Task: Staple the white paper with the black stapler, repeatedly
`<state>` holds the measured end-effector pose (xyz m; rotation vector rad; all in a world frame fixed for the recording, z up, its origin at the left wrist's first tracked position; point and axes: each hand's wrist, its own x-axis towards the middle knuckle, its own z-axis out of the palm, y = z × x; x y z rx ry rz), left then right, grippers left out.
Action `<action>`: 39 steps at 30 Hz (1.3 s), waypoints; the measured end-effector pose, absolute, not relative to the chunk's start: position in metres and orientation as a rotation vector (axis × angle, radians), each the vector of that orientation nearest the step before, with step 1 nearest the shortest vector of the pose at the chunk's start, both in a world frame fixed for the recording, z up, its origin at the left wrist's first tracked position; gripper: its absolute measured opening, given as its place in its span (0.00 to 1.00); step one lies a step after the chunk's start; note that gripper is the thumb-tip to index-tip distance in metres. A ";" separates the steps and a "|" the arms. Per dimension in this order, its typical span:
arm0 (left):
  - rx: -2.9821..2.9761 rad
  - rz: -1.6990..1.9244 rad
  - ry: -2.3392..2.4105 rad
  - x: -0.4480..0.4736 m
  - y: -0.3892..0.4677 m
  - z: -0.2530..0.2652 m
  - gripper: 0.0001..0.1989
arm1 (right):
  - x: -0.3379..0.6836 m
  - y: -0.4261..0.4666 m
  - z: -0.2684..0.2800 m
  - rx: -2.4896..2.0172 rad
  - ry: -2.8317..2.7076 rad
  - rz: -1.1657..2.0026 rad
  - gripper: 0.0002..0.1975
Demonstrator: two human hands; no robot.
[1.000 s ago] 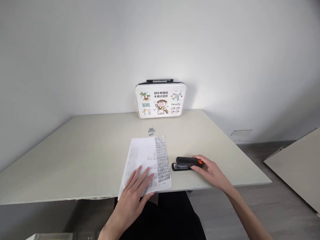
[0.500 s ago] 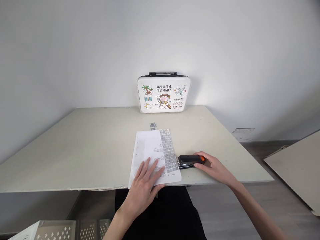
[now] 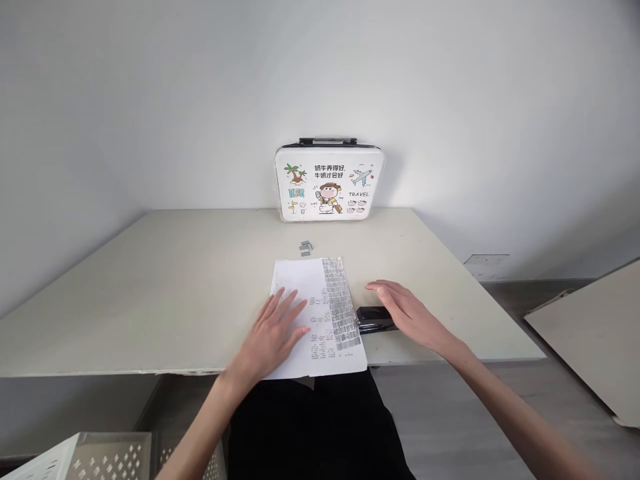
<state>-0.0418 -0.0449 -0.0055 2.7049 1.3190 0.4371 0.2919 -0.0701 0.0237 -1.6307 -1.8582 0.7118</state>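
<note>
Sheets of paper (image 3: 320,313), printed with text and a grey patterned strip along the right side, lie at the table's front edge. My left hand (image 3: 270,330) rests flat on their left part, fingers spread. Against the paper's right edge stands a black stapler (image 3: 373,318), its front end touching or just under the sheets. Above the stapler's rear is my right hand (image 3: 407,313), fingers stretched out and not wrapped round it; the hand hides the stapler's back end. Several strips of staples (image 3: 305,248) lie just beyond the paper.
A white case (image 3: 330,183) with cartoon prints and a black handle leans upright against the wall at the table's back. The pale table (image 3: 175,287) ends close to my lap. White perforated baskets (image 3: 110,457) stand below on the left. Another panel (image 3: 595,333) is at the right.
My right hand has let go of the stapler and risen over it with fingers straightened. My left hand has slid left on the paper. The view has tilted slightly.
</note>
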 end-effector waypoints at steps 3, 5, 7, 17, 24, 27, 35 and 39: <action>2.720 0.328 1.313 -0.045 -0.021 -0.014 0.31 | 0.274 -0.062 0.034 -1.738 -1.877 0.743 0.34; 2.744 0.293 1.294 -0.045 -0.019 -0.018 0.32 | 0.265 -0.057 0.037 -1.788 -1.911 0.778 0.36; 2.771 0.300 1.277 -0.045 -0.024 -0.020 0.32 | 0.258 -0.054 0.037 -1.814 -1.945 0.790 0.37; 2.815 0.328 1.202 -0.039 -0.061 -0.017 0.32 | 0.252 -0.053 0.038 -1.844 -1.970 0.696 0.32; 2.777 0.349 1.194 -0.033 -0.069 -0.012 0.29 | 0.253 -0.048 0.040 -1.837 -2.004 0.619 0.26; 2.765 0.410 1.197 -0.027 -0.056 -0.011 0.26 | 0.252 -0.047 0.038 -1.833 -2.001 0.612 0.28; 2.769 0.339 1.197 -0.014 -0.042 -0.019 0.31 | 0.246 -0.047 0.031 -1.804 -1.935 0.542 0.31; 2.764 0.357 1.242 -0.011 -0.048 -0.024 0.31 | 0.243 -0.042 0.032 -1.806 -1.969 0.537 0.31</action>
